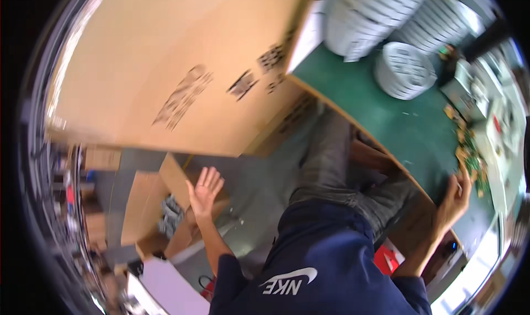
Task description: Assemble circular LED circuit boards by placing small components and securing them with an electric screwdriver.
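My left hand point(204, 194) is held out in the air with its fingers spread and nothing in it. It shows in front of an open cardboard box point(144, 202), which has grey crumpled-looking items point(171, 214) inside. On the other side, my right hand point(456, 200) is at the near edge of the green-topped workbench point(386, 128). Its fingers are loosely bent and apart, and I see nothing held in them. Close to its fingertips lies a strip of small green and yellow-brown parts point(469, 156), too blurred to name.
A huge cardboard carton point(165, 55) with black print stands at the far left. Stacked white round trays point(367, 19) and a shorter white stack point(406, 72) sit on the bench. A grey metal box point(466, 91) stands at its right. Something red point(388, 258) is under the bench.
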Demonstrator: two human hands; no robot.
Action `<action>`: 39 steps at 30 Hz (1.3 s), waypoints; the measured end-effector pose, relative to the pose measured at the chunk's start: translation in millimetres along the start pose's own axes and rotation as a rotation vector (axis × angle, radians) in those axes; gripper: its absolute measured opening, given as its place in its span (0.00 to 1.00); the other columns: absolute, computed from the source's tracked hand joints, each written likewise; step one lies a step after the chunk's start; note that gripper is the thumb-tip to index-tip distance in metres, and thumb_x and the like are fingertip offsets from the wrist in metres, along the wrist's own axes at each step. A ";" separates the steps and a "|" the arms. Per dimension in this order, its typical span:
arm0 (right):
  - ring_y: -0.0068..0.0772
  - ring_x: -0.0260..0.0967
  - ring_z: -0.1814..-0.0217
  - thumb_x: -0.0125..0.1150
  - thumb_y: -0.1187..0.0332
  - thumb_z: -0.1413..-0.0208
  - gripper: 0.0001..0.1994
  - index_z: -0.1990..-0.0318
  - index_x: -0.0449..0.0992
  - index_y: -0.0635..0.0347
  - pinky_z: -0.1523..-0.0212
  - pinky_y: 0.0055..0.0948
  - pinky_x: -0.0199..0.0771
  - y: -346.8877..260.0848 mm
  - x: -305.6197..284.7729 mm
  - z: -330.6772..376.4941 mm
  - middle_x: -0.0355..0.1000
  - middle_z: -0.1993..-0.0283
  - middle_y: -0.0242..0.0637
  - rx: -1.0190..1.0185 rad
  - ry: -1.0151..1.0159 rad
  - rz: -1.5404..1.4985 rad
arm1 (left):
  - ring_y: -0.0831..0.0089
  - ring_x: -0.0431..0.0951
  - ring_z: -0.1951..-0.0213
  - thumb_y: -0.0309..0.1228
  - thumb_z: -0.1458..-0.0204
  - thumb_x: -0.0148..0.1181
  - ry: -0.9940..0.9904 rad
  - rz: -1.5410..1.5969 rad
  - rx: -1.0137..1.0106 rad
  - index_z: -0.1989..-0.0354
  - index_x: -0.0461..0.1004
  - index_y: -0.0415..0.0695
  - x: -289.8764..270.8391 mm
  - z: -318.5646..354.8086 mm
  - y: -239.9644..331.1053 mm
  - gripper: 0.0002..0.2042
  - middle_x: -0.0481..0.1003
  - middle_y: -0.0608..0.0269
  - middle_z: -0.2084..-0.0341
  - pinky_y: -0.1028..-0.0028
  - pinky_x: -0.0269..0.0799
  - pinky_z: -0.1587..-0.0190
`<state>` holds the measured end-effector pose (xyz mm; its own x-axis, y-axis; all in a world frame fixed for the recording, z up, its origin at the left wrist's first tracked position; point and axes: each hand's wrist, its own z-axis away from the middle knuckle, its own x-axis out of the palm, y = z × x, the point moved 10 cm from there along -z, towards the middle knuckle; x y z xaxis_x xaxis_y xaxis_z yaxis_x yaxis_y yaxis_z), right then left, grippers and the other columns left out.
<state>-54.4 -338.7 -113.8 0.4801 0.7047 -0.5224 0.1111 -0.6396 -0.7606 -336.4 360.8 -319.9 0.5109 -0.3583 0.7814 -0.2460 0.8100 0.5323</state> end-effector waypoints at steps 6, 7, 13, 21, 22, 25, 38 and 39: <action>0.22 0.73 0.57 0.63 0.79 0.38 0.19 0.40 0.78 0.60 0.50 0.23 0.74 -18.4 17.9 0.3 0.77 0.45 0.34 0.012 -0.059 -0.044 | 0.48 0.71 0.34 0.51 0.37 0.60 -0.936 -0.904 -0.193 0.37 0.69 0.30 364.2 -24.6 -129.2 0.34 0.71 0.39 0.37 0.48 0.68 0.34; 0.23 0.73 0.60 0.64 0.79 0.40 0.18 0.41 0.79 0.60 0.53 0.24 0.74 -24.6 14.7 -0.2 0.77 0.48 0.36 0.015 -0.042 -0.027 | 0.50 0.71 0.34 0.48 0.38 0.62 -0.937 -1.027 -0.036 0.37 0.69 0.31 423.2 -26.1 -138.7 0.32 0.71 0.39 0.36 0.52 0.68 0.34; 0.24 0.73 0.66 0.67 0.79 0.43 0.18 0.44 0.81 0.61 0.58 0.25 0.74 -29.9 3.6 0.6 0.76 0.58 0.36 0.041 0.022 -0.036 | 0.44 0.63 0.30 0.55 0.51 0.73 -1.034 -1.786 0.766 0.46 0.71 0.35 592.4 -52.1 -228.7 0.36 0.64 0.31 0.33 0.56 0.60 0.30; 0.20 0.69 0.64 0.66 0.80 0.42 0.18 0.44 0.80 0.63 0.57 0.22 0.72 -33.9 4.3 0.9 0.73 0.61 0.32 0.035 0.007 -0.067 | 0.39 0.70 0.45 0.51 0.53 0.75 -0.997 -1.987 0.631 0.49 0.68 0.26 595.4 -95.3 -283.9 0.38 0.71 0.24 0.51 0.49 0.70 0.41; 0.20 0.69 0.64 0.66 0.80 0.42 0.18 0.44 0.80 0.63 0.57 0.22 0.72 -34.0 4.5 1.4 0.73 0.61 0.32 0.031 0.008 -0.074 | 0.39 0.70 0.44 0.49 0.53 0.76 -1.001 -1.925 0.756 0.47 0.68 0.29 599.7 -86.4 -276.5 0.38 0.70 0.26 0.49 0.49 0.69 0.40; 0.20 0.70 0.64 0.66 0.81 0.43 0.18 0.44 0.80 0.63 0.57 0.22 0.72 -37.3 4.2 1.9 0.73 0.61 0.33 0.025 0.007 -0.080 | 0.42 0.69 0.39 0.45 0.55 0.78 -0.990 -1.817 0.998 0.43 0.68 0.35 606.7 -53.0 -254.9 0.37 0.70 0.35 0.43 0.51 0.67 0.37; 0.20 0.71 0.61 0.65 0.80 0.41 0.18 0.43 0.79 0.62 0.55 0.21 0.73 -28.7 5.8 2.8 0.74 0.56 0.33 0.058 0.004 -0.061 | 0.38 0.71 0.37 0.63 0.36 0.43 -0.831 -0.065 -0.736 0.25 0.54 0.38 495.5 -24.0 -320.0 0.43 0.62 0.27 0.33 0.49 0.71 0.36; 0.20 0.71 0.61 0.65 0.79 0.41 0.18 0.42 0.79 0.62 0.55 0.22 0.73 -29.5 7.5 3.0 0.74 0.57 0.33 0.046 -0.010 -0.056 | 0.39 0.72 0.37 0.63 0.36 0.43 -0.835 -0.061 -0.751 0.25 0.54 0.38 494.6 -24.7 -323.8 0.43 0.62 0.27 0.33 0.50 0.71 0.37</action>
<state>-56.7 -313.6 -96.5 0.4657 0.7419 -0.4824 0.0971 -0.5847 -0.8054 16.2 -67.3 -113.9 -0.2758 -0.3775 0.8840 0.4629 0.7538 0.4663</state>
